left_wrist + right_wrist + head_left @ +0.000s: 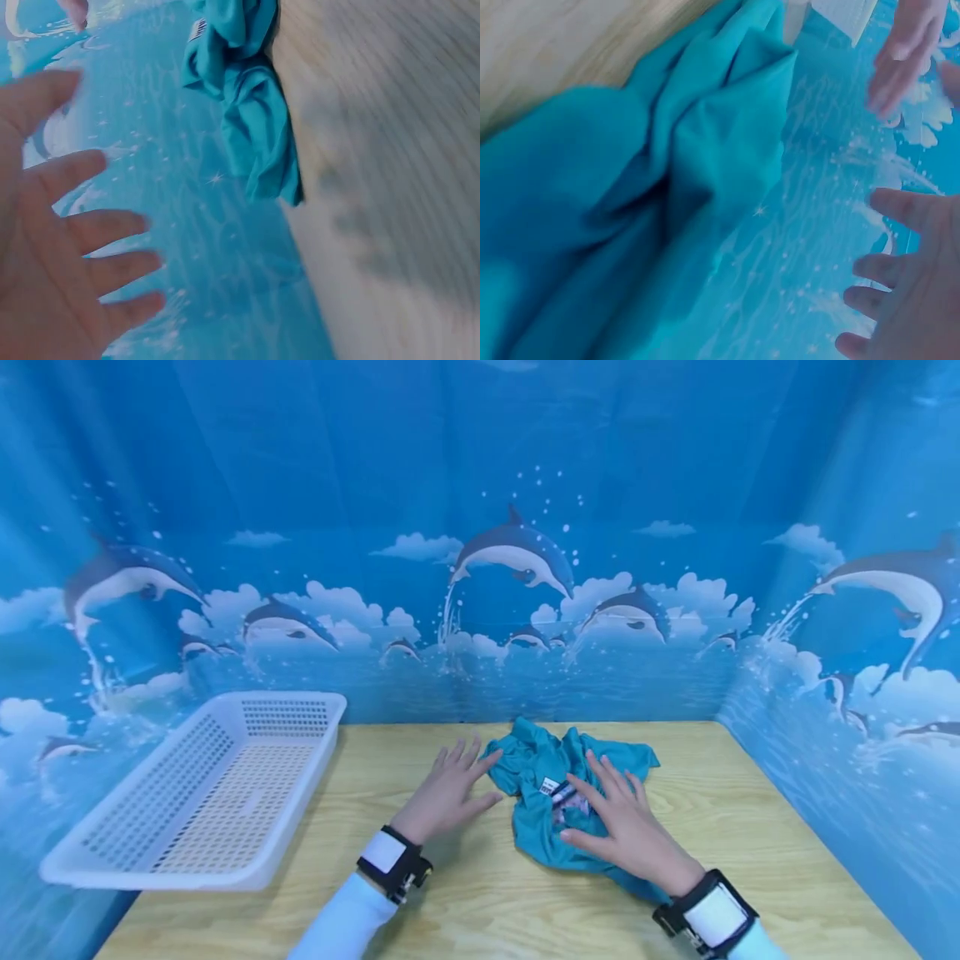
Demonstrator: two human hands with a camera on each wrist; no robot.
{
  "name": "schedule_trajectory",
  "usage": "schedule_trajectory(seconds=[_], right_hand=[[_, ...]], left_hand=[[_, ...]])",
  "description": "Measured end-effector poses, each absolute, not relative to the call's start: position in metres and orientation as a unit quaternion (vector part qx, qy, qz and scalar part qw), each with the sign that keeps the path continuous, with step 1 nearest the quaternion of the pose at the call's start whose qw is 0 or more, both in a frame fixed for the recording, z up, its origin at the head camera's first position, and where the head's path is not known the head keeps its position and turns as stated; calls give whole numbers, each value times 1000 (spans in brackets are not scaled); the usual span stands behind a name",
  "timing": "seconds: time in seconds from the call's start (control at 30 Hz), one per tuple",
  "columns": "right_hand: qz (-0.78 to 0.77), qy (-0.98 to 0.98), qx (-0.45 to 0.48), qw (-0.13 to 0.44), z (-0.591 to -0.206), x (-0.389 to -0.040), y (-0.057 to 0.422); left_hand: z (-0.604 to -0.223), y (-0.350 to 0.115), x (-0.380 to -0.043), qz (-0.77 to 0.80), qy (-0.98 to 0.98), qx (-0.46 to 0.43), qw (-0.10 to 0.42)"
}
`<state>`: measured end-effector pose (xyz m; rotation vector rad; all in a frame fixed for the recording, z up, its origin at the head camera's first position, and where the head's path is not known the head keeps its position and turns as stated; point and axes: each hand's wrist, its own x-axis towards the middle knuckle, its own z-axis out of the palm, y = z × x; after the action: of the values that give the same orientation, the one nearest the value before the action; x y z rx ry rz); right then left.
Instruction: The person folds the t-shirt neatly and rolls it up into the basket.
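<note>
A crumpled teal garment (543, 839) lies on the wooden table, with a small white label (548, 786) and a dark and pinkish printed patch (573, 806) showing. My right hand (626, 827) is over the garment's right part with its fingers spread; in the right wrist view the hand (919, 281) appears apart from the cloth (697, 165). At the garment's left edge is my left hand (450, 789), fingers extended and nothing held. In the left wrist view its palm (52, 232) faces the camera, with the cloth (255, 127) beyond it.
A white perforated plastic basket (300, 793) stands at the table's left side; nothing shows inside it. Blue dolphin-print curtain (480, 677) encloses the back and both sides. Bare wooden tabletop (750, 827) extends to the right of the garment.
</note>
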<state>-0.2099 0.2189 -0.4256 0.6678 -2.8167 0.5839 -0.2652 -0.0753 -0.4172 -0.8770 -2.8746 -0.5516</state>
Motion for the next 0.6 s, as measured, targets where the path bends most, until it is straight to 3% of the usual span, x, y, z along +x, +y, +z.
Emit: schedule_trajectory(seconds=[0.2,0.43,0.6], right_hand=[[135,-960,213,119,-439,-208,236],[150,-975,155,50,-458,-208,248],[160,-978,127,30,-466,-210,247]], left_hand=[[-430,-58,-286,-175,-941,-290,-3],[-452,-30,-308,-168,-944,-278,-50],[-463,-16,-314,-126,-947,-293,-31]])
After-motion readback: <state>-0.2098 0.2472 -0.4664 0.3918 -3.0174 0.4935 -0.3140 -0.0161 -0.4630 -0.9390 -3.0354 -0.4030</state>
